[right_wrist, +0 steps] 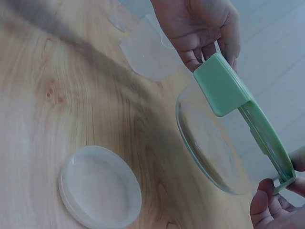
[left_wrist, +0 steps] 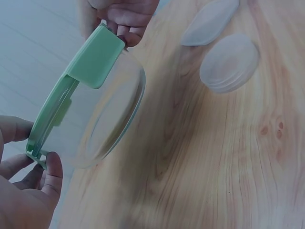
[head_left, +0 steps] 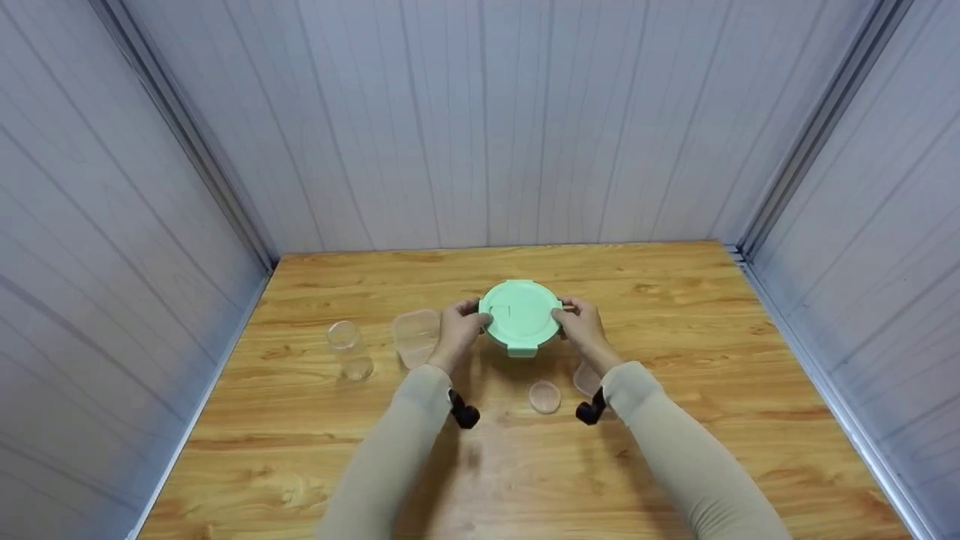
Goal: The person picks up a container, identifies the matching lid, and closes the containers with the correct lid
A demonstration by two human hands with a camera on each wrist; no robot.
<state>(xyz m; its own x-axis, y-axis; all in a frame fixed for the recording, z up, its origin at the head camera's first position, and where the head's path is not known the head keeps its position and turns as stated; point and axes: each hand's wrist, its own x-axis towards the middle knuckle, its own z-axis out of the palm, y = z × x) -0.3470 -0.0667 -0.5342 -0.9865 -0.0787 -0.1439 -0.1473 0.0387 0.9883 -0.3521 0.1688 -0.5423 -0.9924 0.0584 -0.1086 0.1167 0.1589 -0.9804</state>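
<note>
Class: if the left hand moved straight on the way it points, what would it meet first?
The green lid, whose edge the left hand grips. Past it, the line seems to run toward the back wall, though depth is unclear.

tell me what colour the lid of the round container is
The lid is a plain pale mint green, seen best from above in the head view.

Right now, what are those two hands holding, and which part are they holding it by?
A clear container with a green lid. The left hand and right hand grip opposite side edges of the lid.
</note>
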